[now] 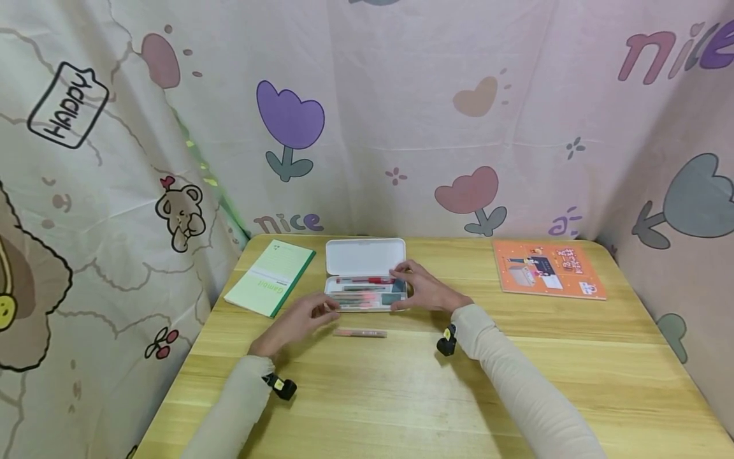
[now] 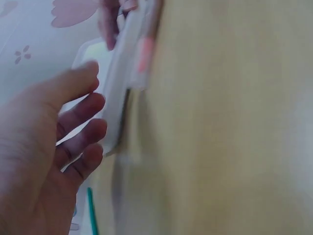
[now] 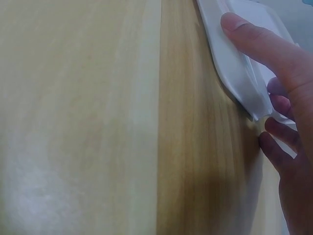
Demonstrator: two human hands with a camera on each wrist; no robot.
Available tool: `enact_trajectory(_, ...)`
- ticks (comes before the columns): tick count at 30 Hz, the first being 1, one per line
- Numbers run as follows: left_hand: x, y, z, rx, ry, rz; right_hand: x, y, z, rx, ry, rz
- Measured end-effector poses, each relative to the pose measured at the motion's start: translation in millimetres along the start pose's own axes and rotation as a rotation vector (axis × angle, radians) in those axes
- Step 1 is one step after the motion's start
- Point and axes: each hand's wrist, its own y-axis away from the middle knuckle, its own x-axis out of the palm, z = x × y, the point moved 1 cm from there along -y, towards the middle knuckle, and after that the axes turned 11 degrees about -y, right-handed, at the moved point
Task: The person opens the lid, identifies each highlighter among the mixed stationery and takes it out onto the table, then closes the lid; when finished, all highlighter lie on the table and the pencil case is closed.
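A white pencil case (image 1: 365,257) lies with its lid tipped back, several pens (image 1: 357,298) and a red-ended pen (image 1: 367,280) inside. My right hand (image 1: 427,288) grips its right end, the thumb (image 3: 244,29) on the near rim and the fingers toward the hinge side. At the case's near left corner hovers my left hand (image 1: 298,322), its fingers loosely bent around nothing; whether they touch the case is unclear. In front of the case a slim, flat pinkish-brown pen-like stick (image 1: 361,333) lies on the table, its pink end (image 2: 145,54) showing in the left wrist view.
A green-and-white notebook (image 1: 269,278) lies at the table's back left. An orange booklet (image 1: 547,269) rests at the back right. Printed curtains (image 1: 378,127) hang behind and beside the wooden table (image 1: 401,395).
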Motion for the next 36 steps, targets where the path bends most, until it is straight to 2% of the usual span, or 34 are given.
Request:
enact_trajectory(5, -14.3, -26.8, 3.3, 0.004, -0.031, -0.028, -1, -0.1, -1, 0.012, -0.007, 0.003)
enact_trajectory(9, -21.2, -44.4, 2.6, -0.02, -0.062, -0.025, 0, -1.0, -2, 0.008, -0.009, 0.007)
enact_trajectory(16, -17.8, -69.6, 6.3, -0.02, -0.192, 0.009, 0, -1.7, -2, 0.014, -0.009, 0.01)
enact_trajectory(19, -16.3, -73.8, 5.6, -0.033, -0.208, 0.035, 1, -1.8, -3, 0.012, -0.01, 0.012)
enact_trajectory(26, -17.9, -74.2, -1.5, -0.001, -0.23, 0.061, 1, -1.7, -4, 0.019, -0.014, 0.011)
enact_trajectory(36, -15.9, -80.1, -0.3, 0.009, -0.227, 0.088, 1, -0.7, -1, 0.012, -0.011, 0.003)
